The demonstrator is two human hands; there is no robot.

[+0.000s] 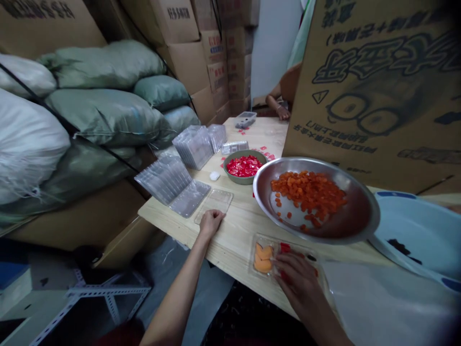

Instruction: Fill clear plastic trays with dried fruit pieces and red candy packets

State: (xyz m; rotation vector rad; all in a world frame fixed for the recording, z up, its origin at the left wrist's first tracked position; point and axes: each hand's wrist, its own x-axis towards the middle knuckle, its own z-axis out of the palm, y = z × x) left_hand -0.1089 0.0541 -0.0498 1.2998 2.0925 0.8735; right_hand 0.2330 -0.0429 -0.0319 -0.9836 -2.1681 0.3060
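My left hand (pixel 212 223) is closed at the near edge of a thin clear plastic tray (pixel 220 198) lying flat on the table; its fingertips pinch that edge. Over a second clear plastic tray (pixel 252 257), close to the table's front edge, my right hand (pixel 297 276) reaches with fingers stretched out. Orange pieces (pixel 263 259) fill that tray's left compartment. Red pieces (pixel 285 247) and a dark bit show around my right fingers, which partly hide them. Just behind stands a steel bowl (pixel 372 218) with many small orange pieces (pixel 309 194).
A green bowl (pixel 240 180) holds red wrapped packets (pixel 245 166). Stacked clear trays (pixel 165 180) stand at the left. A light blue basin (pixel 414 216) and a big carton (pixel 360 96) border the right. Another person's hand (pixel 283 113) rests at the far end.
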